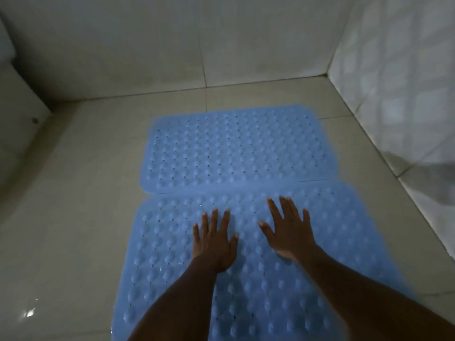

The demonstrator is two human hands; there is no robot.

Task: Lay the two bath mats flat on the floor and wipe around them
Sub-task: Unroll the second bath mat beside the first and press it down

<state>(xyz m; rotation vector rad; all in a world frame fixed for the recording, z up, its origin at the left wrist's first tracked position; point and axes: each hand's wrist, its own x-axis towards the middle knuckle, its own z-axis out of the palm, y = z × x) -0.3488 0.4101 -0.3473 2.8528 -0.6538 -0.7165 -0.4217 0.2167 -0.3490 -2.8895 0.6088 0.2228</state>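
Near mat: the nearer light-blue bubbled rubber bath mat (258, 286) lies flat on the beige tiled floor (81, 205), long axis left to right.
Left grip: the left hand (213, 242) lies palm-down on this mat, fingers spread wide, holding nothing.
Right grip: the right hand (289, 230) presses flat just beside it, fingers splayed toward the far edge, likewise empty.
Far mat: the second light-blue bubbled rubber bath mat (236, 148) lies flat beyond, parallel, its near edge touching the first.
Surround: white tiled walls (152, 40) meet at the far right corner.
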